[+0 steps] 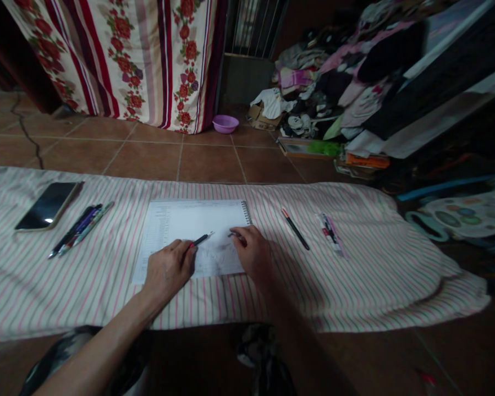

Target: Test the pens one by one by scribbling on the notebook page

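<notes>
A spiral notebook (190,217) lies open on the striped cloth, its wire binding on the right side. Grey marks show on the lower part of its white page. My left hand (169,267) rests on the page's lower left, closed around a black pen (200,240) with a pale tip pointing up and right. On the right part of the page, my right hand (253,253) is pinched on a small dark pen-like thing (237,235), mostly hidden by the fingers. The two hands are apart.
Left of the notebook lie several pens (76,230) and a phone (49,206). To the right are a black marker (295,228) and a small group of pens (332,235). Beyond the striped cloth (375,264) are a purple basin (225,124), a floral curtain (152,66) and heaped clothes (334,77).
</notes>
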`<state>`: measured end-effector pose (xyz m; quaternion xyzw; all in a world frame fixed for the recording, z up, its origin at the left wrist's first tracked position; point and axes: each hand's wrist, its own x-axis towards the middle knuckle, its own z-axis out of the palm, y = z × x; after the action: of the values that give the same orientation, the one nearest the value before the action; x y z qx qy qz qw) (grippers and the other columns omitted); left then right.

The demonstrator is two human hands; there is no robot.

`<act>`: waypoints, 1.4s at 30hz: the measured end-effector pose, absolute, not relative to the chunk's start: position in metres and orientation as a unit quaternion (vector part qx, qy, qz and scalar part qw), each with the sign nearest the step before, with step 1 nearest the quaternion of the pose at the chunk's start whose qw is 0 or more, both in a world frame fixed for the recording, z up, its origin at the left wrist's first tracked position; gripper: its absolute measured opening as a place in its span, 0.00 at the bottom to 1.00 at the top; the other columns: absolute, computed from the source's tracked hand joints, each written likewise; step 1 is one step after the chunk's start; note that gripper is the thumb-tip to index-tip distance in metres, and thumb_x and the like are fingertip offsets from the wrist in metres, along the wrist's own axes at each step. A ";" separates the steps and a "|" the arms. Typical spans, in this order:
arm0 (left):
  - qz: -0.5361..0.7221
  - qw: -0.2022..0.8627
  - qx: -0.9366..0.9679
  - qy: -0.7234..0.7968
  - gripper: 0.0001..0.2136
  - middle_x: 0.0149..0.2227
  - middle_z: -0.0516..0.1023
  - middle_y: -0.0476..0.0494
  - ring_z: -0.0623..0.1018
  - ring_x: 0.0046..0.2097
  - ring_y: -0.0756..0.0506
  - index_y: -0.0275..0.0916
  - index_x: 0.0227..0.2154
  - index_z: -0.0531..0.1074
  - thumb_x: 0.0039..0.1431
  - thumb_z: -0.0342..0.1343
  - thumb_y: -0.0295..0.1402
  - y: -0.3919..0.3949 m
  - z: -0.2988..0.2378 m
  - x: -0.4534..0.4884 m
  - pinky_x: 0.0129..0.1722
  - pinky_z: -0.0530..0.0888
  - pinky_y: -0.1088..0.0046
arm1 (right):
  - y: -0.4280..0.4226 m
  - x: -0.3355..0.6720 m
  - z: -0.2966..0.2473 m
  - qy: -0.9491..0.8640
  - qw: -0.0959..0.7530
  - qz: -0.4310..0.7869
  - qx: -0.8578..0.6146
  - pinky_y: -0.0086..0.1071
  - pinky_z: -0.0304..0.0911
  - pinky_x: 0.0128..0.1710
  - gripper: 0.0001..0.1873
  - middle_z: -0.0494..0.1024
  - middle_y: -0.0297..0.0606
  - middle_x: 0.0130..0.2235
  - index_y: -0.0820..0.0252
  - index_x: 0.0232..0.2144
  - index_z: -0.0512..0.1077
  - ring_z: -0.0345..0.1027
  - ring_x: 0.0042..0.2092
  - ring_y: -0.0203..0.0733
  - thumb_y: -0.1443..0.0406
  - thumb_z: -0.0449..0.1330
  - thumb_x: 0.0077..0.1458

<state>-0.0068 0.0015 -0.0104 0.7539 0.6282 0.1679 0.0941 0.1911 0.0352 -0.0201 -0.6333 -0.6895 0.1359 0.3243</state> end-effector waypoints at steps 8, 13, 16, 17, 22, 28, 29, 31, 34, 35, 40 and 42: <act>0.177 0.094 0.760 0.618 0.16 0.32 0.76 0.45 0.76 0.32 0.46 0.39 0.40 0.72 0.62 0.40 0.38 -0.004 -0.009 -0.006 0.27 0.66 0.72 | 0.029 0.164 -0.017 -0.562 0.381 0.429 -0.596 0.26 0.54 0.16 0.15 0.71 0.32 0.20 0.61 0.32 0.74 0.58 0.16 0.31 0.56 0.55 0.51; 0.174 0.091 0.772 0.604 0.15 0.30 0.75 0.46 0.75 0.30 0.48 0.40 0.38 0.72 0.62 0.39 0.37 -0.010 -0.008 -0.003 0.26 0.65 0.74 | 0.026 0.153 -0.009 -0.463 0.432 0.539 -0.555 0.24 0.49 0.15 0.13 0.67 0.28 0.18 0.62 0.26 0.73 0.53 0.16 0.27 0.57 0.60 0.44; 0.171 0.094 0.772 0.605 0.16 0.30 0.75 0.45 0.75 0.29 0.48 0.40 0.37 0.72 0.62 0.39 0.37 -0.012 -0.006 -0.003 0.25 0.65 0.74 | 0.025 0.152 -0.006 -0.435 0.445 0.563 -0.544 0.24 0.48 0.16 0.12 0.66 0.28 0.17 0.63 0.24 0.73 0.52 0.17 0.27 0.58 0.62 0.43; 0.170 0.095 0.771 0.606 0.16 0.29 0.75 0.45 0.75 0.29 0.48 0.40 0.37 0.72 0.62 0.39 0.37 -0.012 -0.006 -0.003 0.25 0.65 0.74 | 0.025 0.152 -0.006 -0.426 0.447 0.568 -0.544 0.24 0.48 0.16 0.12 0.66 0.28 0.18 0.62 0.24 0.73 0.52 0.18 0.27 0.58 0.62 0.42; 0.176 0.112 0.769 0.604 0.16 0.29 0.75 0.46 0.75 0.30 0.48 0.40 0.37 0.72 0.62 0.39 0.37 -0.012 -0.004 -0.005 0.26 0.66 0.75 | 0.025 0.149 -0.007 -0.399 0.453 0.579 -0.548 0.24 0.47 0.17 0.12 0.66 0.28 0.18 0.62 0.23 0.73 0.53 0.19 0.28 0.58 0.63 0.40; 0.200 0.159 0.739 0.623 0.16 0.35 0.78 0.43 0.78 0.36 0.44 0.39 0.45 0.71 0.61 0.43 0.39 -0.011 -0.004 -0.007 0.33 0.70 0.71 | 0.029 0.149 -0.010 -0.394 0.470 0.569 -0.548 0.24 0.47 0.16 0.14 0.65 0.28 0.19 0.63 0.24 0.73 0.52 0.18 0.27 0.56 0.63 0.40; 0.211 0.176 0.729 0.627 0.17 0.37 0.78 0.42 0.78 0.37 0.43 0.39 0.45 0.70 0.60 0.45 0.40 -0.010 -0.004 -0.008 0.34 0.71 0.70 | 0.029 0.149 -0.010 -0.388 0.477 0.569 -0.546 0.24 0.47 0.16 0.14 0.66 0.29 0.19 0.63 0.24 0.73 0.53 0.19 0.28 0.56 0.63 0.40; 0.236 0.211 0.713 0.626 0.16 0.38 0.79 0.43 0.78 0.38 0.43 0.40 0.44 0.71 0.59 0.46 0.41 -0.009 -0.004 -0.010 0.36 0.71 0.70 | 0.029 0.151 -0.009 -0.383 0.489 0.571 -0.537 0.23 0.48 0.16 0.16 0.67 0.31 0.22 0.63 0.26 0.74 0.56 0.21 0.29 0.55 0.63 0.40; 0.271 0.221 0.704 0.619 0.14 0.36 0.79 0.44 0.77 0.37 0.45 0.40 0.40 0.72 0.61 0.44 0.38 -0.009 -0.003 -0.011 0.36 0.71 0.70 | 0.027 0.149 -0.009 -0.382 0.483 0.588 -0.524 0.23 0.51 0.17 0.18 0.70 0.34 0.25 0.62 0.31 0.74 0.61 0.25 0.31 0.54 0.63 0.41; 0.279 0.212 0.704 0.617 0.14 0.35 0.78 0.44 0.77 0.36 0.45 0.39 0.40 0.72 0.61 0.44 0.37 -0.009 -0.003 -0.011 0.36 0.71 0.70 | 0.026 0.148 -0.009 -0.380 0.476 0.596 -0.523 0.22 0.51 0.18 0.18 0.71 0.34 0.26 0.62 0.30 0.73 0.62 0.26 0.32 0.54 0.63 0.40; 0.260 0.163 0.732 0.608 0.14 0.33 0.76 0.44 0.76 0.35 0.45 0.38 0.41 0.71 0.62 0.42 0.35 -0.013 -0.002 -0.005 0.35 0.71 0.71 | 0.020 0.137 -0.008 -0.380 0.459 0.619 -0.512 0.22 0.47 0.17 0.15 0.69 0.30 0.21 0.61 0.21 0.67 0.59 0.22 0.29 0.55 0.64 0.39; 0.254 0.156 0.735 0.609 0.15 0.32 0.75 0.44 0.76 0.34 0.46 0.37 0.41 0.71 0.62 0.42 0.35 -0.014 -0.003 -0.003 0.34 0.71 0.71 | 0.019 0.135 -0.007 -0.375 0.460 0.618 -0.516 0.23 0.45 0.17 0.15 0.66 0.28 0.18 0.61 0.20 0.66 0.54 0.19 0.27 0.56 0.63 0.40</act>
<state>-0.0031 -0.0141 -0.0026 0.7347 0.6092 0.2543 0.1561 0.1348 0.0186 -0.0069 -0.5163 -0.3752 0.6175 0.4597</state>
